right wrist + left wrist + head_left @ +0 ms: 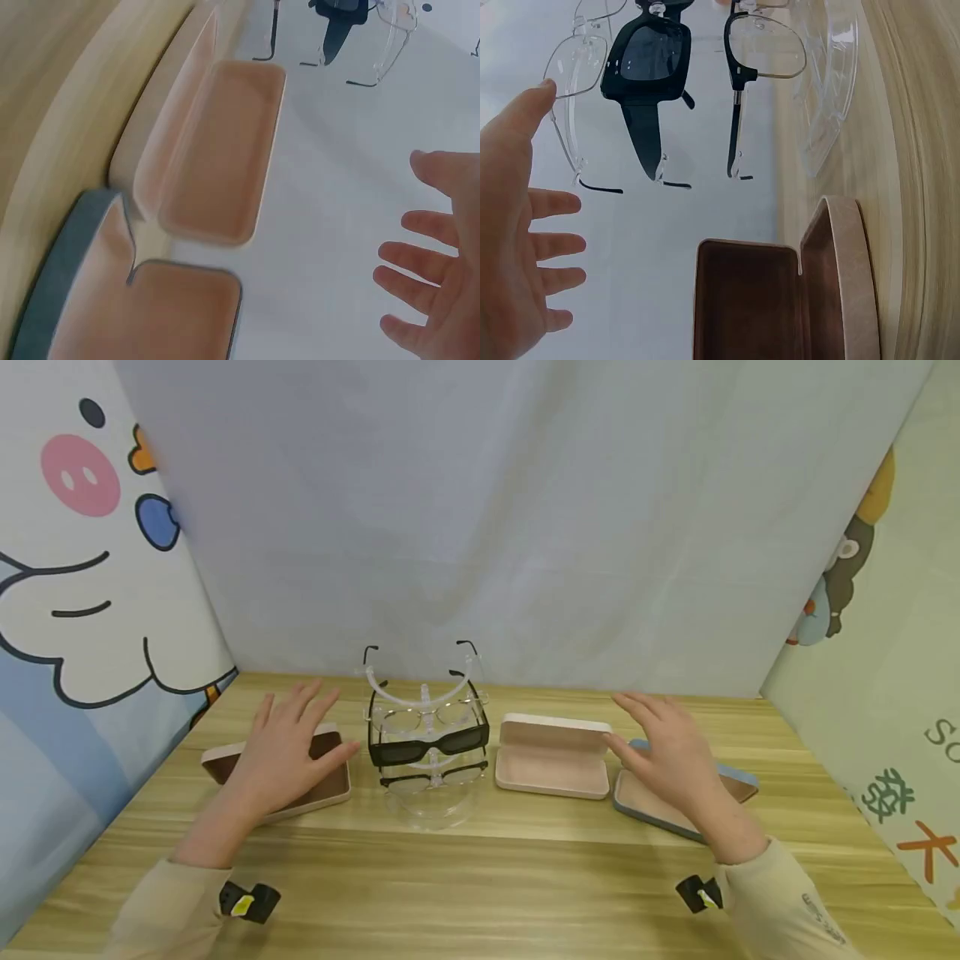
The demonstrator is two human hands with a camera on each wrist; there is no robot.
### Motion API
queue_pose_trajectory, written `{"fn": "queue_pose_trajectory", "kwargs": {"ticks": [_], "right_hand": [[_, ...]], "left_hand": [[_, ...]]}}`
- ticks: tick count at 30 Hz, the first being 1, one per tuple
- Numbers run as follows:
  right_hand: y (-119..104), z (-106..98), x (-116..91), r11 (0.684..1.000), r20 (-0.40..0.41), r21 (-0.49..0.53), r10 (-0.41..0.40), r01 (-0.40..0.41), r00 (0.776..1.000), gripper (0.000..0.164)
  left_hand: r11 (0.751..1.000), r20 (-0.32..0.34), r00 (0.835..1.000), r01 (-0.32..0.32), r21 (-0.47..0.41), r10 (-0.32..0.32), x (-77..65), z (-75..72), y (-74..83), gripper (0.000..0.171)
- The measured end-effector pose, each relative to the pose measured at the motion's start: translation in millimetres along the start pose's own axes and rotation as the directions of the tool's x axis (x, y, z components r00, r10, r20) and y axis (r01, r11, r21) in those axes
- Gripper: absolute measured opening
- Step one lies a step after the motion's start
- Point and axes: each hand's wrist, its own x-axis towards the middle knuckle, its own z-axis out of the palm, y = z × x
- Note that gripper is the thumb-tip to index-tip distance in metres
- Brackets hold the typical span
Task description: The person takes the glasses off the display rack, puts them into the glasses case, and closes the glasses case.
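My left hand [281, 760] hovers over an open glasses case [339, 787] with a pale outside and dark brown lining, fingers spread and holding nothing. Beside its thumb stands a clear display stand [431, 817] bearing thin wire-rimmed glasses [402, 721], black sunglasses [390, 753] below them, and dark-browed glasses [408, 784] lowest. In the left wrist view the thumb tip overlaps the rim of the wire glasses. My right hand [671, 752], extended and holding nothing, is above an open blue glasses case [652, 810], partly covering it. Left of that hand sits an open cream case [551, 781] with pink lining.
All of this stands on a wood-grain table [480, 893]. A pale cloth [480, 527] hangs behind it, with printed cartoon panels at the left [82, 577] and right. Black wrist cameras are strapped at both sleeves [168, 902].
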Motion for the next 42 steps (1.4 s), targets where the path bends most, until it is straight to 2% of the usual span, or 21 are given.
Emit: {"fn": "queue_pose_trajectory", "kwargs": {"ticks": [4, 8, 16, 21, 26, 31, 34, 38, 42], "right_hand": [[-10.9, 5.7, 10.9, 0.998, -0.089, 0.039, -0.047, 0.051, 0.995, 0.046], [-21.5, 12.7, 19.3, 0.993, -0.131, 0.093, -0.060, 0.073, 0.990, 0.043], [-48.1, 29.4, 36.9, 0.980, -0.168, 0.167, -0.084, 0.112, 0.982, 0.036], [-66.7, 41.4, 48.0, 0.971, -0.142, 0.202, -0.096, 0.123, 0.985, 0.030], [-80.6, 50.8, 61.6, 0.962, -0.114, 0.240, -0.108, 0.133, 0.988, 0.028], [-90.9, 60.3, 72.9, 0.955, -0.075, 0.276, -0.094, 0.111, 0.993, 0.029], [-95.1, 66.4, 75.7, 0.948, -0.071, 0.301, -0.082, 0.100, 0.994, 0.028], [-99.2, 71.2, 75.9, 0.944, -0.080, 0.316, -0.072, 0.094, 0.994, 0.022], [-102.9, 71.7, 76.0, 0.940, -0.077, 0.335, -0.046, 0.069, 0.996, 0.016]], "left_hand": [[1.000, -0.117, 0.993, -0.029, -0.012, 0.027, 2.0, 0.2, 3.2, 0.065], [0.998, -0.230, 0.973, -0.041, -0.038, 0.032, 2.5, 2.6, 8.0, 0.054], [0.991, -0.347, 0.937, -0.070, -0.114, 0.026, 4.8, 9.5, 19.2, 0.040], [0.984, -0.395, 0.918, -0.096, -0.151, 0.029, 5.6, 15.4, 23.0, 0.037], [0.976, -0.420, 0.907, -0.113, -0.185, 0.025, 12.3, 18.8, 29.2, 0.033], [0.971, -0.433, 0.900, -0.142, -0.194, 0.046, 17.6, 19.4, 35.7, 0.020], [0.969, -0.430, 0.902, -0.142, -0.204, 0.041, 17.4, 20.2, 38.8, 0.014], [0.964, -0.428, 0.903, -0.145, -0.223, 0.037, 15.5, 21.4, 40.4, 0.012], [0.959, -0.440, 0.897, -0.158, -0.234, 0.040, 13.2, 22.1, 41.0, 0.012]]}}
